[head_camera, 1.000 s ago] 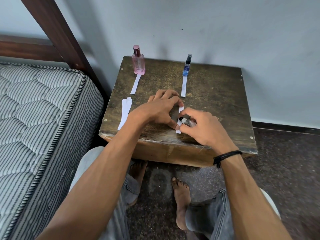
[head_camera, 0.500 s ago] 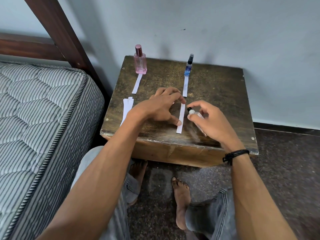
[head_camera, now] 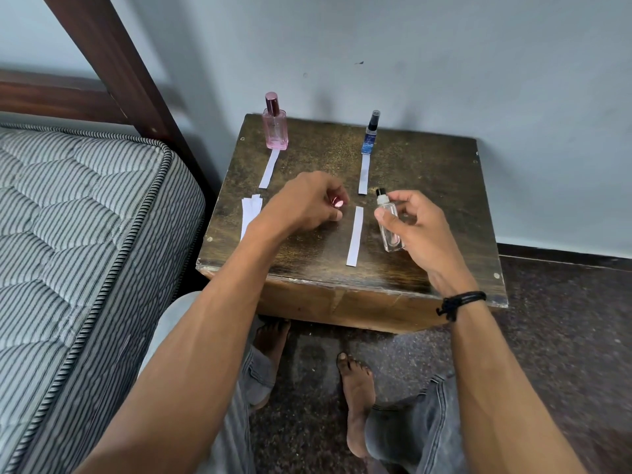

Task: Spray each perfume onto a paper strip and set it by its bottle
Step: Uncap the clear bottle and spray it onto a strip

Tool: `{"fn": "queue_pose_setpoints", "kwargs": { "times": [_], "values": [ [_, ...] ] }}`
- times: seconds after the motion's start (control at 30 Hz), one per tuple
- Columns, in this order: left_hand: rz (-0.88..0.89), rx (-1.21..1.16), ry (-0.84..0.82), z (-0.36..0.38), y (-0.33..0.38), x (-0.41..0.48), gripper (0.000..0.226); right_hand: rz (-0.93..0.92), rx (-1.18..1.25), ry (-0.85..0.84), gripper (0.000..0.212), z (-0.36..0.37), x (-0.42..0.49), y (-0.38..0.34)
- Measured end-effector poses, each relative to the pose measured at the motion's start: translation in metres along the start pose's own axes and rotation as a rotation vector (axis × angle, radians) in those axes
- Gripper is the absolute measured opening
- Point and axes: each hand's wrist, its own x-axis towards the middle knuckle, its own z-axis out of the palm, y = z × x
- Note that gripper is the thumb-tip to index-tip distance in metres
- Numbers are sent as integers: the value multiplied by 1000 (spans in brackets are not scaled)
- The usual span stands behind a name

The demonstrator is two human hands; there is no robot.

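Several spare strips (head_camera: 251,213) at left edge, mattress (head_camera: 85,217) beside table (head_camera: 427,186)

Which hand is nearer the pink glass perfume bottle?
Left. Left hand sits in front of the pink glass perfume bottle; right hand is farther right, gripping the clear spray bottle.

bedside corner, low wooden table (head_camera: 427,186)
pale blue wall (head_camera: 444,63) across the top, dark speckled floor (head_camera: 564,336) lower right, striped mattress (head_camera: 68,234) and dark wooden bed frame (head_camera: 113,63) at left.
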Motion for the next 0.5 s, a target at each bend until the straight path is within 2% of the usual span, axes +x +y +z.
{"fn": "queue_pose_setpoints", "kwargs": {
  "times": [0.1, 0.23, 0.5],
  "values": [
    [2, -124, 92, 0, 0, 2, 30, -18, 45, 36, 31, -2, 0, -1],
    [35, -436, 293, 1, 10, 0, 28, -32, 94, 74, 29, -2, 1, -1],
    [87, -628, 276, 17, 21, 0, 24, -48, 140, 51, 31, -1, 1, -3]
  ]
}}
